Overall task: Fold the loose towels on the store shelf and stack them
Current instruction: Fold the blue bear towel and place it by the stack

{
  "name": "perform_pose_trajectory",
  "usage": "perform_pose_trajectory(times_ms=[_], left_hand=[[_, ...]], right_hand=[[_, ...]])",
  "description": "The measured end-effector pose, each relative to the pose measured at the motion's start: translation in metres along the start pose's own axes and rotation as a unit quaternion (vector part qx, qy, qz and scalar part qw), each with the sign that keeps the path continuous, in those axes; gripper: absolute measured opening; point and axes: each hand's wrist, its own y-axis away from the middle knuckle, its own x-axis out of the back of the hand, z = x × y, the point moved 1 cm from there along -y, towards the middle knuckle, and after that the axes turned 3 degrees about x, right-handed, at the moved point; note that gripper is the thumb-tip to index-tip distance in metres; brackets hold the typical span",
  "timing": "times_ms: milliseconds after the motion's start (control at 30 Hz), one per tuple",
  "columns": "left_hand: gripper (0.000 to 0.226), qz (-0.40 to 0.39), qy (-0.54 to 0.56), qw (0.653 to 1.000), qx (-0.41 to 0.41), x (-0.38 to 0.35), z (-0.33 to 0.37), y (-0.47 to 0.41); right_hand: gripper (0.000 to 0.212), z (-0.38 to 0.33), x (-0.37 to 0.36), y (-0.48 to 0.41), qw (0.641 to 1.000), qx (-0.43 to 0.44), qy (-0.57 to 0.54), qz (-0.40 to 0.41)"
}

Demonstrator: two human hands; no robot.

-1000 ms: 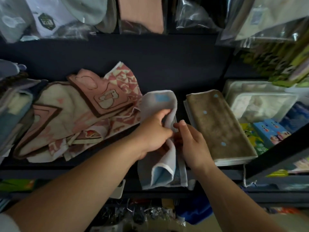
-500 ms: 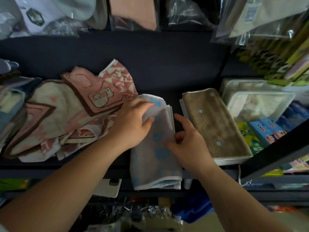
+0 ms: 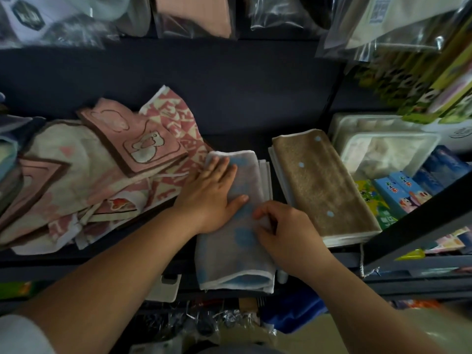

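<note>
The shelf [image 3: 38, 259] is dark, almost black, with a dark wall behind it. In the middle lies a grey towel [image 3: 229, 259] with blue dots and a white edge. It is folded into a long strip, and its near end hangs a little over the front of the shelf. The left hand [image 3: 212, 198] lies flat on the far half of the grey towel, with its fingers straight and close together, pressing down. The right hand [image 3: 283, 231] is just beside it on the towel's right side, with its fingers curled and pinching a bit of the cloth at that edge. To the left is a messy pile of pink and cream towels [image 3: 89, 180], loose and not folded, and it touches the grey towel's far corner. To the right, just beside the grey towel, is a brown towel [image 3: 321, 185] with small blue dots, folded flat on top of a few other folded ones. Further right are white packs [image 3: 383, 149] and blue boxes [image 3: 398, 192] with cartoon pictures. Clear plastic bags [image 3: 275, 14] hang above the shelf. Below the shelf edge sits a white tag [image 3: 166, 287], and under that are shiny packets [image 3: 217, 320], too blurry to make out.
</note>
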Motion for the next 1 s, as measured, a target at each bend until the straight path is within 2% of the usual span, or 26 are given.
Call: perform_pose_trajectory(times_ms=[100, 200, 300, 500, 633, 667, 833, 1000], left_hand=[[0.091, 0.012, 0.025, 0.999, -0.023, 0.001, 0.000, 0.000], [0.102, 0.075, 0.102, 0.989, -0.075, 0.002, 0.001, -0.002], [0.098, 0.106, 0.129, 0.978, -0.125, 0.000, 0.001, -0.004], [0.102, 0.046, 0.049, 0.985, -0.161, 0.002, 0.009, -0.013], [0.116, -0.006, 0.008, 0.990, -0.142, -0.001, 0.018, -0.015], [0.117, -0.011, -0.005, 0.990, -0.138, 0.000, 0.020, -0.015], [0.103, -0.022, -0.032, 0.993, -0.113, 0.000, 0.027, -0.017], [0.095, -0.035, -0.049, 0.994, -0.093, 0.001, 0.033, -0.017]], right_hand=[[0.012, -0.002, 0.003, 0.003, 1.000, -0.011, -0.008, 0.001], [0.018, -0.004, 0.008, 0.006, 0.998, -0.038, -0.040, -0.004], [0.015, -0.004, 0.007, 0.008, 0.998, -0.048, -0.049, 0.009], [0.012, -0.003, 0.007, 0.012, 0.998, -0.061, -0.026, 0.022], [0.000, 0.002, 0.005, 0.017, 0.995, -0.047, 0.087, 0.014], [0.004, 0.002, 0.004, 0.018, 0.993, -0.043, 0.110, 0.015], [0.011, -0.003, 0.001, 0.017, 0.988, -0.046, 0.146, 0.021], [0.012, -0.006, 0.005, 0.021, 0.968, -0.056, 0.242, -0.035]])
